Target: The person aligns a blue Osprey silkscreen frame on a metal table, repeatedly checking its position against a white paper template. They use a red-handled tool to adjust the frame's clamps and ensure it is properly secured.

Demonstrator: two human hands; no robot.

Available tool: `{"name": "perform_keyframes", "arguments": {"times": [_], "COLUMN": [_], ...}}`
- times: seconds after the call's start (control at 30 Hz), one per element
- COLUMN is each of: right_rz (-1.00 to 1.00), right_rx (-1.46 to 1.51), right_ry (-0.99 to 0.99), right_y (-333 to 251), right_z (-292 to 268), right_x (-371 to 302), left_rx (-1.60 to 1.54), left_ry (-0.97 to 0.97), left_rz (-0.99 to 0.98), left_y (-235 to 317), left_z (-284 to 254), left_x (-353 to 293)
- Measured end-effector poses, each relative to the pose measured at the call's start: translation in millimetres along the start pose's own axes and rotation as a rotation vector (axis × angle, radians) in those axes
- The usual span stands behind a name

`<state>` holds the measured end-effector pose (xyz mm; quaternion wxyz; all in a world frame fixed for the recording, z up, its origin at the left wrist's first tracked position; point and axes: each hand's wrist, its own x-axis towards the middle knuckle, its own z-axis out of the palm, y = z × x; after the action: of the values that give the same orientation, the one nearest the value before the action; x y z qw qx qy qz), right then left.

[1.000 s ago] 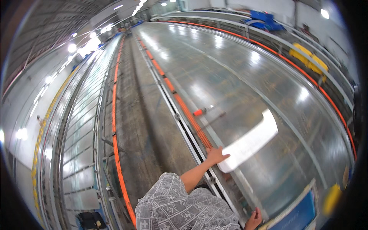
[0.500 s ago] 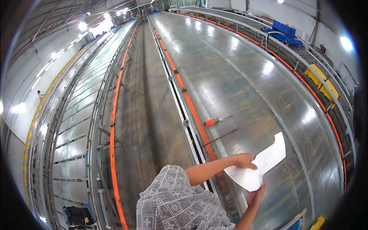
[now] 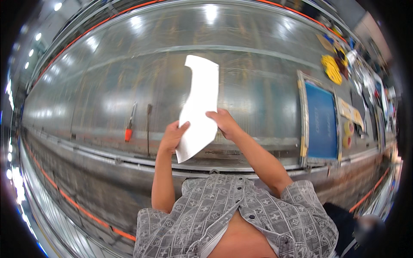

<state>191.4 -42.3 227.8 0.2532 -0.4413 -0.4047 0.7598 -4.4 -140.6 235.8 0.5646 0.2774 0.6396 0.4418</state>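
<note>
A white cut-out sheet [image 3: 202,94] with curved edges is held over the long metal-topped table [image 3: 258,94]. Its narrower end points away from me. My left hand [image 3: 174,135] grips the sheet's left edge, thumb on top and fingers underneath. On the opposite edge, my right hand [image 3: 223,122] pinches it, again with the thumb on the upper face. To the left of my left hand lie an orange-handled tool [image 3: 129,132] and a thin dark rod [image 3: 149,129], both on the tabletop.
At the right stands a framed blue screen [image 3: 320,120] with tape along its frame. Past it are rolls of tape [image 3: 348,128], a yellow cloth or glove [image 3: 331,69] and cluttered items. A metal rail [image 3: 129,165] runs along the table's near edge; an orange rail [image 3: 81,210] lies behind me at left.
My view has swung right, from along the table to across it. The sheet stays in both hands and now points straight away from me. The framed screen has come fully into view.
</note>
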Motion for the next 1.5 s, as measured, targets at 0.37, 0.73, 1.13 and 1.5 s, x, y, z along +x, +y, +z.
{"name": "perform_keyframes", "arguments": {"times": [0.37,0.73,1.13,1.5], "right_rz": [-0.541,-0.088,-0.366,-0.488], "right_rx": [-1.259,-1.767,-1.826,-2.002], "right_ry": [-0.506,-0.055,0.322,0.476], "right_y": [-199,-180,-228,-237], "right_z": [-77,-96,-150,-111], "right_x": [-131,-192,-244,-241], "left_rx": [0.946,0.846,0.912,0.547], "left_ry": [0.542,-0.527,-0.639,-0.498], "left_rz": [1.300,0.750,0.512,0.642], "left_y": [139,-35,-3,-50], "left_z": [-15,62,46,53], "left_x": [-106,-19,33,-12]}}
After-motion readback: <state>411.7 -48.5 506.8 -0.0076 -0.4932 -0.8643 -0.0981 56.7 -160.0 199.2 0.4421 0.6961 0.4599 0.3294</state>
